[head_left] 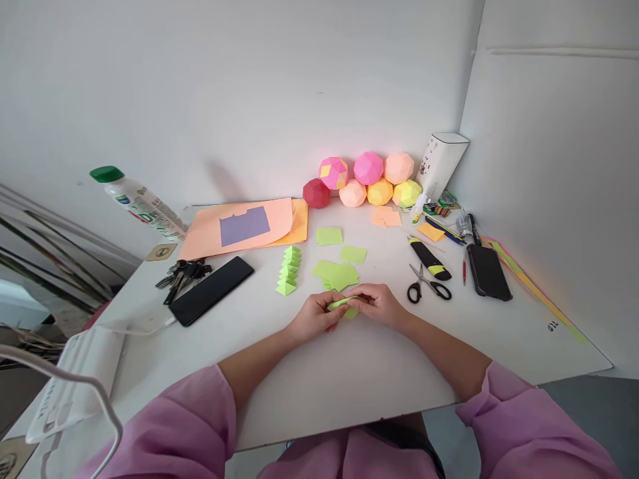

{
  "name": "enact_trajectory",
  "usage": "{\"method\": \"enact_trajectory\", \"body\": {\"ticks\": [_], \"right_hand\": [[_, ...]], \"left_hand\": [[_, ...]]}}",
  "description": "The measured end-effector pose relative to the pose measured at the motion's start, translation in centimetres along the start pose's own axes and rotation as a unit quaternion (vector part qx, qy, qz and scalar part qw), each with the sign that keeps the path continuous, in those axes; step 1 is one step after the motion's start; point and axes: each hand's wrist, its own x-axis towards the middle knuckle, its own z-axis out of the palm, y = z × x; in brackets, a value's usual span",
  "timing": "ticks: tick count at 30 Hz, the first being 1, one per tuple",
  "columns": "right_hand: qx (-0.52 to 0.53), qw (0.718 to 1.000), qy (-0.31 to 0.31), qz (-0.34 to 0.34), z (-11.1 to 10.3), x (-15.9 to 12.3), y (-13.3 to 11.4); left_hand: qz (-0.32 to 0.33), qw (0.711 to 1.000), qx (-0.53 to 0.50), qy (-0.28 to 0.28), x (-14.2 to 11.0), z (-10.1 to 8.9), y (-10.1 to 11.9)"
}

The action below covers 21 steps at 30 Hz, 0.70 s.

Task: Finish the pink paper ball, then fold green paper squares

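Note:
Between the fingertips of both hands is a piece of light green paper [339, 303], partly hidden by the fingers and looking folded. My left hand [316, 315] pinches its left end. My right hand [378, 305] grips the other end, with another bit of green paper showing just below the fingers. Right beyond the hands lie loose green paper pieces [342, 275], with two more flat green sheets [329, 235] farther back. To the left stands a row of folded green paper units [288, 271], nested one behind another.
Scissors [422, 285], a utility knife [429, 258] and a phone [488, 271] lie on the right. Paper balls [368, 168] are stacked against the wall. On the left are orange sheets [204, 229], keys [184, 274], a black power bank or phone [212, 291] and a white bottle [150, 209].

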Motion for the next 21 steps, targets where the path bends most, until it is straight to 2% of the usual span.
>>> {"method": "enact_trajectory", "body": {"ticks": [7, 11, 14, 21], "right_hand": [[0.000, 0.999, 0.033, 0.037, -0.17, 0.00, -0.12], [-0.030, 0.999, 0.034, 0.006, 0.03, 0.00, 0.16], [-0.016, 1.000, 0.020, -0.007, 0.16, -0.07, 0.44], [0.046, 0.999, -0.001, 0.010, 0.17, -0.17, 0.31]], "left_hand": [[0.011, 0.997, -0.071, 0.032, 0.47, 0.00, -0.09], [0.017, 0.997, -0.081, 0.012, 0.58, -0.15, 0.10], [0.018, 0.997, -0.073, -0.002, 0.58, -0.19, 0.13], [0.029, 0.992, -0.125, 0.014, 0.72, 0.04, -0.01]]}}
